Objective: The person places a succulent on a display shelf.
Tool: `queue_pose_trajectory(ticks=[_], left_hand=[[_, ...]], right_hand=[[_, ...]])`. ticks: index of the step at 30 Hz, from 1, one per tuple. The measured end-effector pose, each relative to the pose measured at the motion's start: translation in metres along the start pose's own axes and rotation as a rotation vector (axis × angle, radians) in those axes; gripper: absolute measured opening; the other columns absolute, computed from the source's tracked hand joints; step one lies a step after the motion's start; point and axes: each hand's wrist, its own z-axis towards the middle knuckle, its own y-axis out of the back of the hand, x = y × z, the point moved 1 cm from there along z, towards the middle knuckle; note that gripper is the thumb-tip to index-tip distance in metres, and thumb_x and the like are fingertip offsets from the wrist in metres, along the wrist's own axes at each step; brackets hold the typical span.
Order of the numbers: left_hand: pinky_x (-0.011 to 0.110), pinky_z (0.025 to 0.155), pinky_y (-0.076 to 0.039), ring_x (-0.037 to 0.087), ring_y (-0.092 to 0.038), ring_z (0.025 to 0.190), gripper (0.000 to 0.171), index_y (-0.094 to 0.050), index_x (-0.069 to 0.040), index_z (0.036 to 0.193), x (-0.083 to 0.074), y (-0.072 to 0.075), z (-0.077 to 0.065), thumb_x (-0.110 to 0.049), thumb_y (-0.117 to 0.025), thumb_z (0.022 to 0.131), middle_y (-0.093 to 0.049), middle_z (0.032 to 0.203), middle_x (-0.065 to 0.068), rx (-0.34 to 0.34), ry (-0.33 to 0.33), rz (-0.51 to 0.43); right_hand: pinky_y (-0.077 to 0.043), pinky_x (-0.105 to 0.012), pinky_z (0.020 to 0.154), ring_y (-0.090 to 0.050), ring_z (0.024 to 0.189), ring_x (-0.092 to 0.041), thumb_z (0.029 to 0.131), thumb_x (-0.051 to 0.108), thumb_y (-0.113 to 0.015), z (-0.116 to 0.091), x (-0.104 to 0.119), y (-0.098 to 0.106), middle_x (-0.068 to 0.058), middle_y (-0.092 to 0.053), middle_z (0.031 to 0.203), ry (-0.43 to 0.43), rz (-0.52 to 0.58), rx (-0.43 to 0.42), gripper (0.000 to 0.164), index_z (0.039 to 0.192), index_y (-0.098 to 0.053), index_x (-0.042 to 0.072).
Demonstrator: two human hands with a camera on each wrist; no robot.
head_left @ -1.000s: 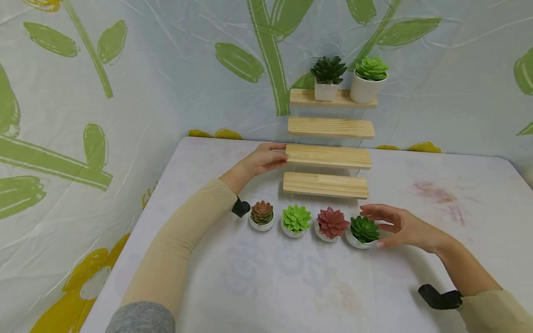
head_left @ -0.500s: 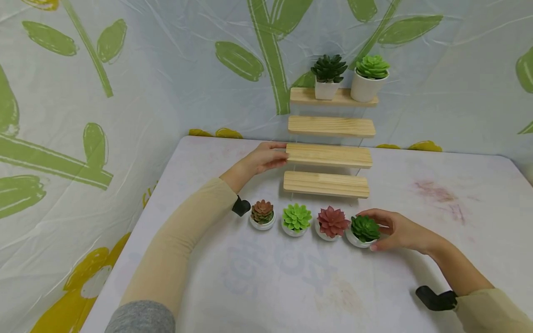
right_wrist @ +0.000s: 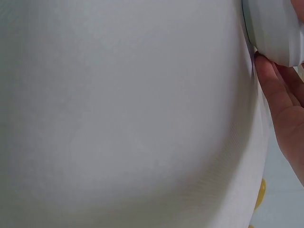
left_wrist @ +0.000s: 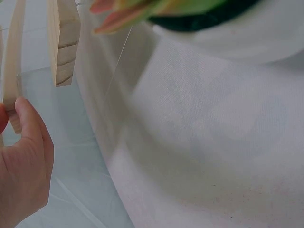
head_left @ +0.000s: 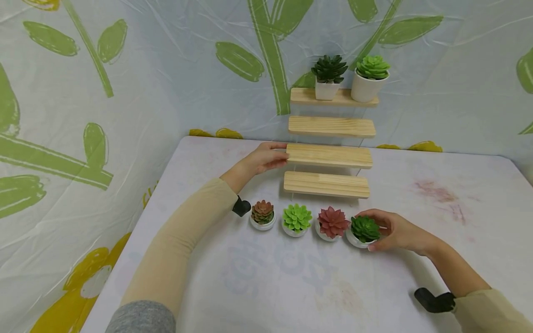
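Observation:
My left hand [head_left: 265,158] pinches the left end of a wooden shelf board [head_left: 329,155], the second from the bottom of a stepped rack. The left wrist view shows thumb and finger on either side of that board [left_wrist: 13,61]. On the table, my right hand [head_left: 401,235] curls round the white pot of a small dark green succulent [head_left: 364,228], the rightmost in a row. In the right wrist view its fingers lie against the white pot [right_wrist: 275,33]. Left of it stand a red succulent [head_left: 332,222], a light green one [head_left: 297,218] and a brownish one [head_left: 262,212].
The rack's top board [head_left: 345,97] bears a dark succulent in a square white pot [head_left: 326,91] and a bright green one in a round pot [head_left: 366,88]. The lowest board [head_left: 326,184] stands just behind the row. Leaf-printed fabric [head_left: 175,69] hangs behind and left of the table.
My right hand has moved left, and its fingers have closed in round the dark green succulent's pot. The left hand has stayed on the shelf board.

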Motion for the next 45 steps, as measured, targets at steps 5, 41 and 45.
queue_pose_trajectory(ticks=[5,41,45], left_hand=[[0.02,0.072,-0.054,0.014,-0.058,0.075,0.048,-0.046,-0.002,0.136,0.0,0.0,0.0,0.005,-0.058,0.09,-0.057,0.1,0.012,0.003,-0.001,0.006],[0.017,0.062,-0.053,0.014,-0.059,0.071,0.047,-0.047,-0.001,0.135,0.001,0.0,0.0,0.006,-0.058,0.089,-0.057,0.094,0.01,0.004,-0.007,-0.011],[0.017,0.062,-0.053,0.014,-0.058,0.072,0.047,-0.047,0.0,0.135,0.0,0.0,0.0,0.006,-0.058,0.09,-0.056,0.094,0.01,0.005,-0.009,-0.007]], right_hand=[[-0.048,-0.018,0.086,-0.052,0.105,-0.005,0.075,0.002,-0.076,0.0,0.001,-0.002,0.002,-0.055,0.118,-0.028,-0.017,-0.031,0.062,0.128,-0.045,-0.001],[-0.054,-0.024,0.077,-0.054,0.104,-0.001,0.08,-0.009,-0.067,0.001,0.034,0.009,0.011,-0.057,0.116,-0.006,0.043,-0.17,0.056,0.127,-0.048,0.014],[-0.055,-0.024,0.076,-0.056,0.101,-0.004,0.08,-0.01,-0.065,0.002,0.038,0.012,0.009,-0.058,0.115,0.013,0.069,-0.172,0.054,0.126,-0.05,0.014]])
